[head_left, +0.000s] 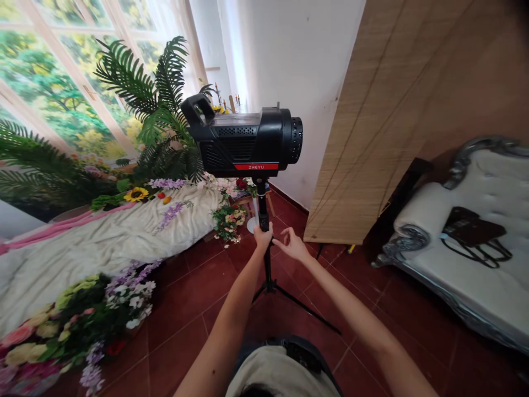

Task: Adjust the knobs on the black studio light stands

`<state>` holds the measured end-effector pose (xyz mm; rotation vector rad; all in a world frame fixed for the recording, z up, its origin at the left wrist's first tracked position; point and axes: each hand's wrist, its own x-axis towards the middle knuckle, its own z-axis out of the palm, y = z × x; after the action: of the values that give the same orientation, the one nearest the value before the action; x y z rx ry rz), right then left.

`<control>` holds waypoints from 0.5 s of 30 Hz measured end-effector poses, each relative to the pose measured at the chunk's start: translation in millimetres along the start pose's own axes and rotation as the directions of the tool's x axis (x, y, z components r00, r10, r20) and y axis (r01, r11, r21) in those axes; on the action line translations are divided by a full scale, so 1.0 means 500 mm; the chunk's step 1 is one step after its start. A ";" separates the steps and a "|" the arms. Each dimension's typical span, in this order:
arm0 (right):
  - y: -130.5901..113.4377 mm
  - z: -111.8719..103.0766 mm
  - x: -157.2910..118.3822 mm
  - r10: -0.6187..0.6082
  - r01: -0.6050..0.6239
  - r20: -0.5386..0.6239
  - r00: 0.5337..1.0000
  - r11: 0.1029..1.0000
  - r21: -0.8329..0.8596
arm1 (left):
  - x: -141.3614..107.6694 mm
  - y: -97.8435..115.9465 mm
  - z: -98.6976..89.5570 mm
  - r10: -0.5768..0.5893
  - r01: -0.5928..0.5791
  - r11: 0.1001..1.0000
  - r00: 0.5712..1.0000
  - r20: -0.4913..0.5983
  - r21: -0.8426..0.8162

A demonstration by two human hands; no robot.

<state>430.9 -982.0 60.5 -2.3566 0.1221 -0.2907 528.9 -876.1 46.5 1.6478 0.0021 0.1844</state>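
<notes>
A black studio light (248, 143) with a red label sits on top of a black light stand (268, 267), its round front facing right. My left hand (262, 237) is wrapped round the stand's pole just below the light, at a collar. Close by on the right, my right hand (292, 244) has its fingers curled and apart, with the thumb tip at a small knob on the collar. Whether the thumb touches the knob is hard to tell. The stand's legs spread over the red tiled floor (185, 298).
To the left, a cream cloth (182, 220) bears artificial flowers, with a bouquet (82, 314) nearer me. Palm leaves (144, 88) rise behind. A woven panel (351, 138) leans at the right, beside a white sofa (487, 182) with a dark bag (471, 226) on it.
</notes>
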 end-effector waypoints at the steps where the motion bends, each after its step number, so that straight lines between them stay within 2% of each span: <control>1: 0.006 0.006 0.003 0.087 -0.089 0.019 0.996 0.992 0.092 | 0.000 -0.001 -0.001 0.025 -0.025 0.999 1.000 0.004 0.023; 3: 0.013 0.016 0.012 0.170 -0.189 0.103 0.980 0.958 0.216 | 0.001 -0.002 -0.003 0.062 -0.063 0.996 0.998 0.014 0.055; 5: 0.014 0.021 0.019 0.150 -0.177 0.120 0.981 0.949 0.261 | 0.001 -0.001 -0.004 0.060 -0.062 0.996 0.998 0.030 0.057; 8: 0.007 0.016 0.020 0.093 -0.082 -0.035 0.995 0.965 0.249 | 0.000 0.003 -0.004 0.015 -0.016 0.999 1.000 0.027 0.032; 11: -0.002 0.010 0.014 0.132 -0.101 -0.138 0.982 0.972 0.213 | -0.003 0.010 -0.007 -0.026 0.026 1.000 1.000 0.011 0.011; 13: -0.007 0.012 0.012 0.200 -0.176 -0.090 0.976 0.958 0.227 | -0.004 0.014 -0.009 -0.027 0.026 1.000 0.999 0.019 0.015; 15: -0.011 0.018 0.014 0.244 -0.248 0.052 0.968 0.924 0.290 | -0.004 0.017 -0.011 -0.017 0.016 1.000 0.999 0.028 0.021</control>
<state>439.9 -973.2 59.5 -2.0205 0.3418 -0.1553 525.4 -871.7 54.9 1.6706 -0.0040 0.1487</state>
